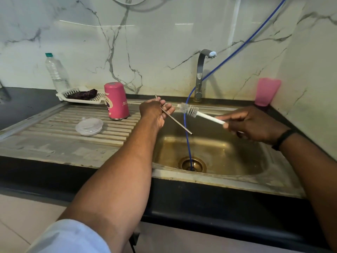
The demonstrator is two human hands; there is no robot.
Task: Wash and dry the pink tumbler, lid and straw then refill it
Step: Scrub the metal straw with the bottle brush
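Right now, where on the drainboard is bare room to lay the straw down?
Bare ribs lie in front of the clear lid, toward the counter edge, and between lid and sink basin. It is crowded at the back, around the upturned pink tumbler and white tray.

I face a white marble-look wall (155,42) with grey veining and glossy light reflections at 12 o'clock. It returns along a side wall (313,73) at 2 o'clock. A black countertop (27,105) runs from 9 o'clock. Black cabinet fronting (209,203) sits at 6 o'clock. Pale floor tiles (23,216) show at 8 o'clock.
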